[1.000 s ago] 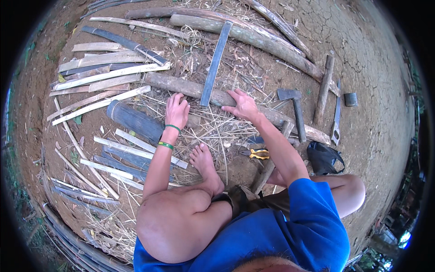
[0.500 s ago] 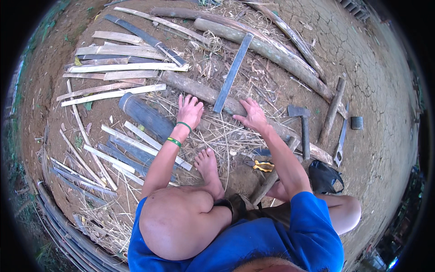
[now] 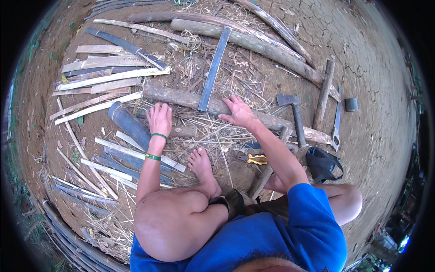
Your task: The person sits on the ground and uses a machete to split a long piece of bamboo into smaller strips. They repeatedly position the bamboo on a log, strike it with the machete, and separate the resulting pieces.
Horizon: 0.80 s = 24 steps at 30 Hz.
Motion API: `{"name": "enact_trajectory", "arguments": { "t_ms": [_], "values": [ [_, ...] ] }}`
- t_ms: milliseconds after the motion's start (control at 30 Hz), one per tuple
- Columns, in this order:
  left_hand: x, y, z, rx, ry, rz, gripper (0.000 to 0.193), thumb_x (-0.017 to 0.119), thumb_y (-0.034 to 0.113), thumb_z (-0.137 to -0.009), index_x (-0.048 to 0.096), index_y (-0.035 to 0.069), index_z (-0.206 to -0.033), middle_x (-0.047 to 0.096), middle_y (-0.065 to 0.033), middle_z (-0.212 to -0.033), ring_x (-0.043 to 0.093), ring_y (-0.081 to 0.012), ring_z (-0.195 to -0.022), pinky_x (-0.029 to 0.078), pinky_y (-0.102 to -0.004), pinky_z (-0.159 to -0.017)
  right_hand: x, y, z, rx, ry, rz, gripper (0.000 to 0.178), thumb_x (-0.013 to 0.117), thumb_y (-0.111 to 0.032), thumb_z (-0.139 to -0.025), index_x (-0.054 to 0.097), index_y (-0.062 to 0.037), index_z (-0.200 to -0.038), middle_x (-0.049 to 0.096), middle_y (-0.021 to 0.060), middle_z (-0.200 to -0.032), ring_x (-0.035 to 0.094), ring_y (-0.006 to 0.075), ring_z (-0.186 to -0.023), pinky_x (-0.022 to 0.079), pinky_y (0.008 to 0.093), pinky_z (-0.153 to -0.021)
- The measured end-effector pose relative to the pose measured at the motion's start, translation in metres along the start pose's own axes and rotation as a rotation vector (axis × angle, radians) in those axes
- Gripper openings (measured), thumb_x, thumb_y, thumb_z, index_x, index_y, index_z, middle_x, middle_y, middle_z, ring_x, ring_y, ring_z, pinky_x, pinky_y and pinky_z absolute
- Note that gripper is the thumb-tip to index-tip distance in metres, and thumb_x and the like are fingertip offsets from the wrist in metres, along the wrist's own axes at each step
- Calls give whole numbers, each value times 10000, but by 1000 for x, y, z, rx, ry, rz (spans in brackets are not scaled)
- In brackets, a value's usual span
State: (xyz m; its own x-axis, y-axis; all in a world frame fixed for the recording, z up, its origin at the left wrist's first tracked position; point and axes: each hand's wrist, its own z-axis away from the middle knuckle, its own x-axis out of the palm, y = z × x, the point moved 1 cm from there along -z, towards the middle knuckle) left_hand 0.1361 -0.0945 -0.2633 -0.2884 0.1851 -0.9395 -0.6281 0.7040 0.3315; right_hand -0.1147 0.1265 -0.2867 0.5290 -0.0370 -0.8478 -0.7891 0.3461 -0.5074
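Note:
A long round log (image 3: 179, 96) lies across the ground in front of me. My right hand (image 3: 239, 112) rests on it, fingers and thumb spread. Close to the log's left end is my left hand (image 3: 159, 120), palm down with its fingers stretched out and nothing seen in it. Just left of that hand lies a wide dark bamboo piece (image 3: 128, 120), partly behind my wrist. Between my hands a flat dark bamboo strip (image 3: 213, 75) leans with its near end on the log and its far end on a thicker log (image 3: 253, 44).
Split bamboo strips (image 3: 106, 75) are spread at the left, with more (image 3: 120, 154) nearer me. To the right lie a hatchet (image 3: 297, 118), a handsaw (image 3: 336, 127), a short log (image 3: 324, 93), a dark cylinder (image 3: 351, 104) and a black bag (image 3: 322, 164). Yellow-handled pliers (image 3: 256, 158) sit by my foot.
My left hand has moved left along the near side of the log, toward the dark bamboo piece. The right hand stays on the log, and the whole view has shifted slightly.

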Motion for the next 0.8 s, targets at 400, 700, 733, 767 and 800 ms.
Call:
{"name": "enact_trajectory", "arguments": {
  "t_ms": [400, 700, 733, 767, 800],
  "values": [
    [64, 9, -80, 106, 99, 130, 168, 531, 292, -1021, 593, 135, -1021, 683, -69, -1027, 558, -305, -1175, 120, -671, -1179, -6, -3, -11, 114, -110, -18, 795, 751, -551, -830, 529, -85, -1435, 531, 211, -1335, 530, 392, -1268, 487, 486, -1030],
    [59, 9, -79, 122, 84, 153, 172, 567, 298, -1011, 597, 129, -1000, 678, -70, -1001, 573, -300, -1150, 132, -657, -1176, 5, -33, -84, 531, 244, -918, 800, 764, -447, -876, 495, 72, -1422, 729, 203, -1128, 700, 266, -1033, 535, 365, -917],
    [60, 8, -80, 124, 85, 163, 180, 574, 309, -1007, 599, 131, -995, 680, -71, -1004, 573, -300, -1148, 127, -654, -1177, 10, -35, -92, 506, 247, -993, 693, 759, -298, -910, 490, 103, -1407, 735, 199, -1114, 697, 238, -1024, 536, 344, -897],
    [61, 8, -81, 127, 78, 165, 179, 574, 306, -1007, 601, 129, -996, 678, -69, -1004, 573, -297, -1141, 130, -659, -1173, 15, -34, -95, 525, 259, -1049, 640, 749, -261, -919, 505, 93, -1393, 737, 187, -1107, 697, 227, -1008, 535, 337, -881],
    [61, 7, -82, 131, 71, 167, 178, 574, 302, -1007, 604, 126, -997, 675, -67, -1004, 574, -293, -1135, 133, -665, -1168, 20, -34, -97, 544, 272, -1105, 589, 740, -224, -927, 520, 83, -1379, 739, 174, -1100, 696, 217, -993, 535, 330, -866]
  ]
}}
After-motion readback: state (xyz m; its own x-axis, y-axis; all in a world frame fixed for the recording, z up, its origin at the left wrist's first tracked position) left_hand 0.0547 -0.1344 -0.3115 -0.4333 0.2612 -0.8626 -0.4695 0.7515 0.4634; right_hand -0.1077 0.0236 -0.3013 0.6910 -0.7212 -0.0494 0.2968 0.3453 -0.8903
